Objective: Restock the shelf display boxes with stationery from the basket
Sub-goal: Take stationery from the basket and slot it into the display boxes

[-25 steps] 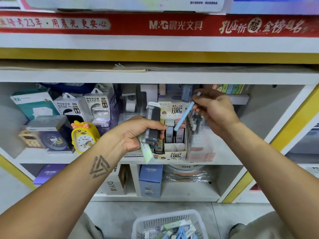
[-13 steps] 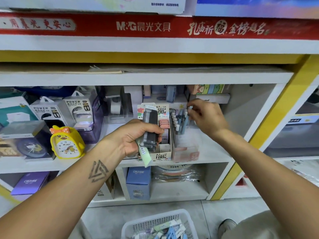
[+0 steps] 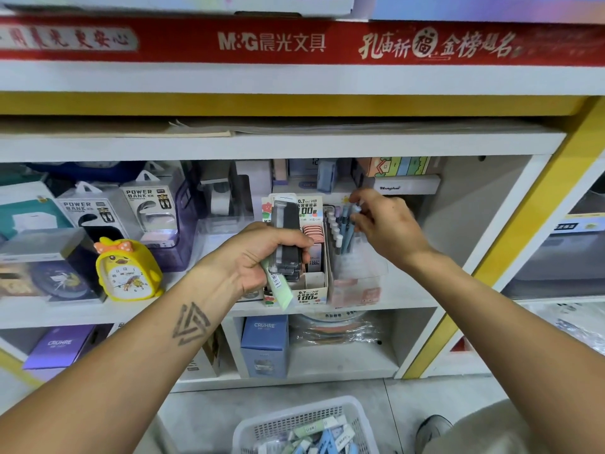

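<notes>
My left hand (image 3: 258,253) grips a stack of dark flat cases (image 3: 288,231) and a pale green pack (image 3: 278,286) in front of the cardboard lead display box (image 3: 311,290) on the middle shelf. My right hand (image 3: 383,224) reaches over the clear display box (image 3: 357,283) beside it. Its fingertips pinch the top of a light blue pen (image 3: 356,209) standing among the other pens (image 3: 340,237) in that box. On the floor below stands the white basket (image 3: 294,417), holding several green, blue and white stationery packs (image 3: 320,437).
A yellow duck clock (image 3: 127,270) and power bank boxes (image 3: 147,208) fill the shelf to the left. A blue CRUHRE box (image 3: 265,345) stands on the lower shelf. The yellow shelf post (image 3: 510,231) rises on the right. A shoe (image 3: 432,427) is beside the basket.
My right hand carried the light blue pen from in front of the shelf down into the clear box among the other pens. The left hand kept its stack in place.
</notes>
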A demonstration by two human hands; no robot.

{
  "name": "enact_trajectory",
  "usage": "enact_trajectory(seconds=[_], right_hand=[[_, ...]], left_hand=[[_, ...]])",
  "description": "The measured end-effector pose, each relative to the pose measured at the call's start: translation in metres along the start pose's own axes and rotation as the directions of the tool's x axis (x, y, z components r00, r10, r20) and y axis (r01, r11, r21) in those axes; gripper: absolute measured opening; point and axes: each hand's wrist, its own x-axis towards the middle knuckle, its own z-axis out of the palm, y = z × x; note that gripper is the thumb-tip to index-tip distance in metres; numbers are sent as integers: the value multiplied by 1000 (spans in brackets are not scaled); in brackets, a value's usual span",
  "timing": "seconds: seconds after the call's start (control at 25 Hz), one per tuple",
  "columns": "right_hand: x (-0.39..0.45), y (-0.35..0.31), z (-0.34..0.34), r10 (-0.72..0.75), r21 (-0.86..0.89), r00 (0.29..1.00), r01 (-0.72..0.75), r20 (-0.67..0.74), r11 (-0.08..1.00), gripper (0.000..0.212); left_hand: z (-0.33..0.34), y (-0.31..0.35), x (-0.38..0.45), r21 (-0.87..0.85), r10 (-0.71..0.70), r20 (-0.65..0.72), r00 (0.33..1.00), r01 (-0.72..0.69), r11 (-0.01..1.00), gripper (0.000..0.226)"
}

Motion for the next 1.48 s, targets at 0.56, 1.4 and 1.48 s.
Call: enact_trajectory(seconds=[0.56,1.4,1.48], right_hand=[[8,-33,2,-7,-227,995,29,96,973,24],[13,-111,41,-31,655,905,-283,425,701,11],[15,-117,50,-74,584,916,-188,395,790,14]], left_hand=[[-7,6,-5,-146,70,-97,993,-84,986,9],[-95,32,-34,-332,68,-519,852,-274,903,15],[-98,31,-38,-318,64,-514,856,-259,912,16]])
